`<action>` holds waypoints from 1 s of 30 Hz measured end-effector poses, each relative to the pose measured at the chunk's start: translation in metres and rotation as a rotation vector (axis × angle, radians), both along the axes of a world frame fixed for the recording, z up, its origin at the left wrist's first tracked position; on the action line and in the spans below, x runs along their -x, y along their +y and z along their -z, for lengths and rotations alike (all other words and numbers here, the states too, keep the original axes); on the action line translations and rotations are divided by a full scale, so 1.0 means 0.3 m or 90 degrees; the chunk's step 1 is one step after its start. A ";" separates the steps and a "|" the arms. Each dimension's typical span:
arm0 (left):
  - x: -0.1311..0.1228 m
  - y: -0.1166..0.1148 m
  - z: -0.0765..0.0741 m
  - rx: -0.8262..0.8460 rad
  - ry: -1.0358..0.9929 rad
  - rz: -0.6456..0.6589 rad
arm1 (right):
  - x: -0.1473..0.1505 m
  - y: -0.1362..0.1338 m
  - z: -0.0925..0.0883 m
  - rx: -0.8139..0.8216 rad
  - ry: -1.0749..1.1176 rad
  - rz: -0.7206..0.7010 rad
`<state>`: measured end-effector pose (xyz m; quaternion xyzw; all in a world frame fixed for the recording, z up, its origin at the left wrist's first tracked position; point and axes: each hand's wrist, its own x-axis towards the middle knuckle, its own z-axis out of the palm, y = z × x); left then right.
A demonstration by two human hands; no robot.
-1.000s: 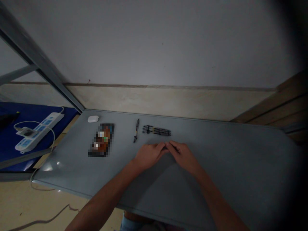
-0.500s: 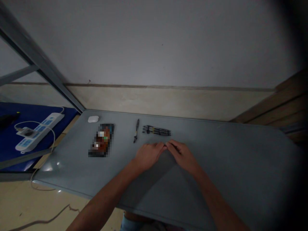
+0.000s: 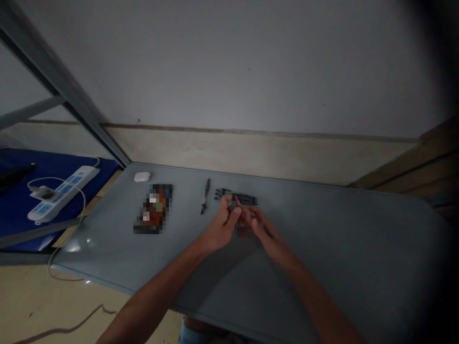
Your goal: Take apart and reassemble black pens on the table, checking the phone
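In the head view, my left hand (image 3: 223, 225) is closed with thumb and fingers on a dark, slim pen-like thing (image 3: 234, 202). It is mostly covered by the fingers, so its exact kind does not show. Against it from the other side, my right hand (image 3: 267, 234) has its fingers bent, and they meet those of the left. Whether the right fingers grip it too is hidden. Just beyond the hands lies a row of several dark pens (image 3: 245, 197), partly covered by my fingers. A single dark pen (image 3: 205, 196) lies apart, left of that row.
A pixelated dark, flat rectangular item (image 3: 154, 210) and a small white case (image 3: 142, 177) lie on the grey table (image 3: 340, 248), to the left. Beyond its left end, a white power strip (image 3: 64, 193) with a cable rests on a blue surface. A wall borders the back.
Both hands have shifted from a fingertip-to-fingertip pinch into a closer, overlapping hold. The left hand has turned up, and more of the dark thing shows. The view has shifted slightly.
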<state>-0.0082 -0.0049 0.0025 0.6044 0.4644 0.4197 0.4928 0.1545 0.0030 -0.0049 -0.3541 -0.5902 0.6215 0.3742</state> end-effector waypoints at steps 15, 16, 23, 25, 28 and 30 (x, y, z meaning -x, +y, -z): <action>-0.007 0.017 0.022 0.122 -0.104 0.009 | -0.055 0.043 0.001 0.012 0.126 0.222; -0.014 0.007 0.025 0.137 -0.095 0.036 | -0.052 0.041 -0.003 0.022 0.132 0.213; -0.025 -0.018 0.037 -0.050 0.191 0.001 | -0.044 0.037 -0.046 0.051 0.121 0.175; -0.007 -0.004 0.032 -0.184 0.308 -0.123 | -0.057 0.042 -0.057 0.070 0.144 0.187; 0.040 0.030 0.024 -0.292 0.485 -0.267 | -0.078 0.049 -0.069 0.088 0.196 0.206; 0.076 0.052 0.019 -0.282 0.583 -0.350 | -0.086 0.051 -0.073 0.077 0.206 0.212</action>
